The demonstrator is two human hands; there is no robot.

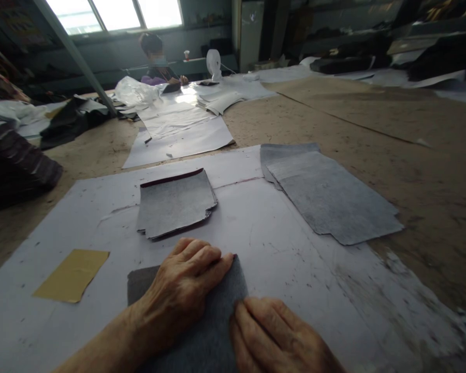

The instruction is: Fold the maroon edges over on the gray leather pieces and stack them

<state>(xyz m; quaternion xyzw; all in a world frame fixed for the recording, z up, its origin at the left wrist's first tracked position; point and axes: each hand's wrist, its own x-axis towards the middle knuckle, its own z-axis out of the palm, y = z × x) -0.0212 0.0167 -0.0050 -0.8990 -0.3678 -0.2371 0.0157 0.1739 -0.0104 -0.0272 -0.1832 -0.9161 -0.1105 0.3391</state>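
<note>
A grey fabric-like sheet (213, 326) lies in front of me on white paper, its near part running out of the frame. My left hand (186, 282) rests across its far edge with curled fingers, the thumb side by the top right corner. At the sheet's right edge my right hand (272, 331) pinches the material, its fingers pressed together. Just beyond my hands is a small stack of grey cut pieces (176, 204) with a dark red folded far edge. Larger notched grey pieces (334, 191) lie overlapping to the right. The underside of the held sheet is hidden.
A tan paper piece (73, 274) lies at left on the white paper (279, 248). A dark stack (15, 160) stands at the far left. Beyond are more white sheets (182, 142), a slanted pole (77, 57), a white fan (214, 63) and a seated person (157, 65).
</note>
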